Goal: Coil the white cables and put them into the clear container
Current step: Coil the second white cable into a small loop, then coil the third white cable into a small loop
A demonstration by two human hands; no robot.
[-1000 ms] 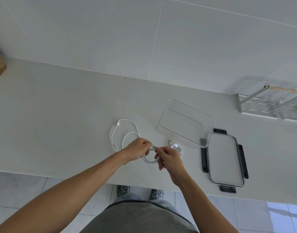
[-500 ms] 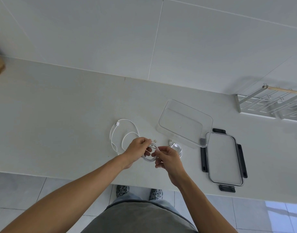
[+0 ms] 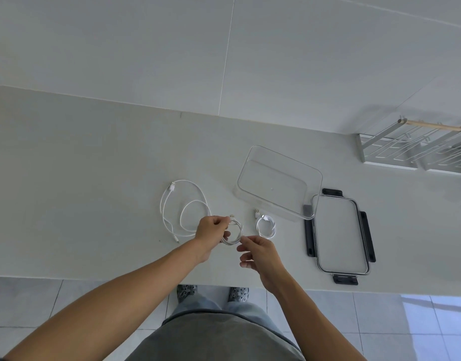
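My left hand [image 3: 211, 231] grips a small coil of white cable [image 3: 234, 233] just above the counter, a plug end sticking up by the thumb. My right hand [image 3: 258, 252] pinches the coil's lower right edge with its fingertips. To the left a loose white cable [image 3: 183, 204] lies uncoiled in wide loops. A second small coiled white cable [image 3: 266, 226] rests on the counter to the right of my hands. The empty clear container [image 3: 279, 182] stands open behind it.
The container's lid [image 3: 340, 235] with black clips lies flat to the right. A metal rack [image 3: 417, 149] with a wooden bar stands at the far right by the wall. The counter's front edge [image 3: 94, 277] runs just below my hands.
My right hand has slid down and right to the coil's lower edge, and the coil in my left hand now shows as a rounder loop.
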